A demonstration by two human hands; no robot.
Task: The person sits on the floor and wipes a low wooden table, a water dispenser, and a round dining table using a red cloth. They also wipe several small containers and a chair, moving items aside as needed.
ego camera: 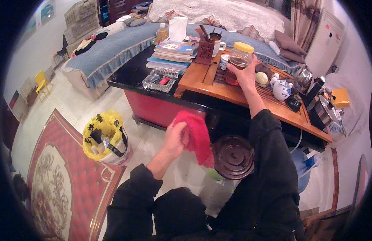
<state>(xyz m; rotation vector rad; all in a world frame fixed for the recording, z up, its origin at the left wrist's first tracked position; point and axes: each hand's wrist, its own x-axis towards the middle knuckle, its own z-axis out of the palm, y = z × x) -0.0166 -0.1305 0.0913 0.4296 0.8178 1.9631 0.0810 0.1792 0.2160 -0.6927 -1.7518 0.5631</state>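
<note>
A bunched red cloth hangs from my left hand, in front of the table's red side. My right hand grips a clear jar with a yellow lid and dark reddish liquid inside. The jar is at the slatted wooden tea tray; whether its base touches the tray I cannot tell. Close to the right hand are a pale round ornament, a blue-and-white teapot and a lidded white cup. A carved wooden holder with tea tools stands left of the jar.
On the black table are a glass ashtray and stacked books. A bin with a yellow bag stands on the floor at left. A round dark wooden stool is below the table edge. Steel kettles crowd the tray's right end.
</note>
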